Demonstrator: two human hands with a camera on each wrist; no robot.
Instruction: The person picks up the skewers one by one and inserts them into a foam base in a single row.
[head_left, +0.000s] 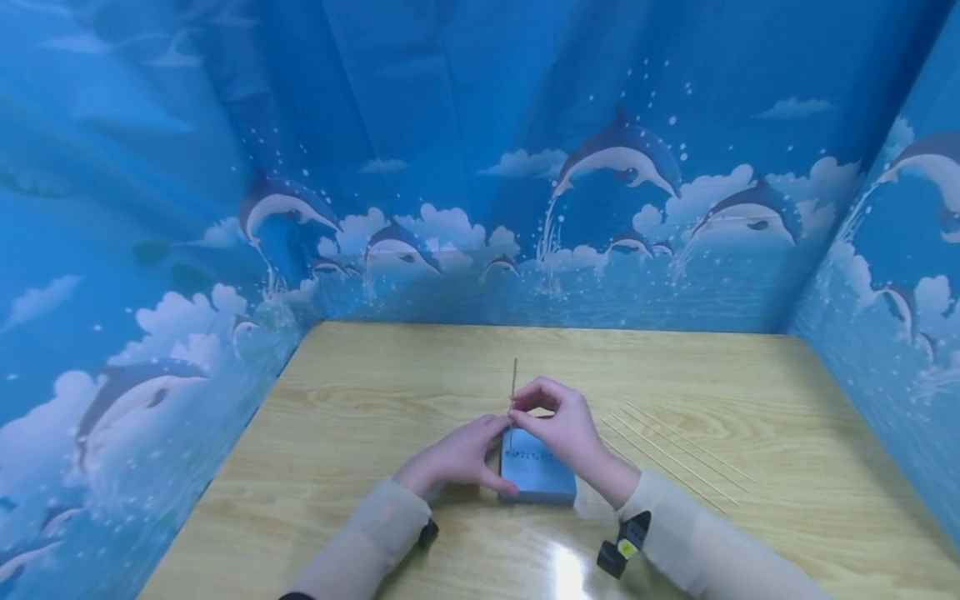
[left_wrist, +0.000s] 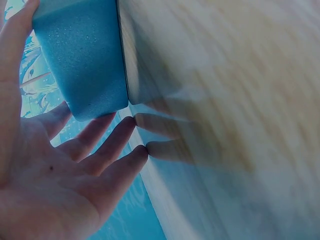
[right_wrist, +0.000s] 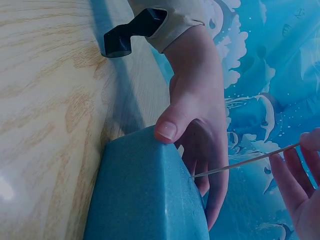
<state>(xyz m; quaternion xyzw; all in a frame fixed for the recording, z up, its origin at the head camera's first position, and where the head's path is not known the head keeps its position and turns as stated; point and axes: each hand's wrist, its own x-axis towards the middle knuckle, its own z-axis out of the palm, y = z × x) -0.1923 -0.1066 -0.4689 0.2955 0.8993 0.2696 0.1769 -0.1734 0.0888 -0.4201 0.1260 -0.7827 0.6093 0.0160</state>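
Note:
A blue foam block (head_left: 542, 477) lies flat on the table, with a row of small dark marks across its top. My left hand (head_left: 467, 456) holds the block at its left side, thumb at the near edge and fingers toward the far side. In the left wrist view, the fingertips reach the side of the block (left_wrist: 82, 57). Between thumb and fingers, my right hand (head_left: 562, 423) pinches a thin wooden stick (head_left: 514, 377). It stands nearly upright over the block's left part. The stick's lower end (right_wrist: 210, 172) meets the block's top in the right wrist view; how deep it goes cannot be seen.
Several thin wooden sticks (head_left: 675, 459) lie slantwise on the table (head_left: 360, 400) to the right of the block. A dolphin-patterned blue curtain (head_left: 465, 167) encloses the back and both sides. Each wrist carries a black camera mount (head_left: 624, 546).

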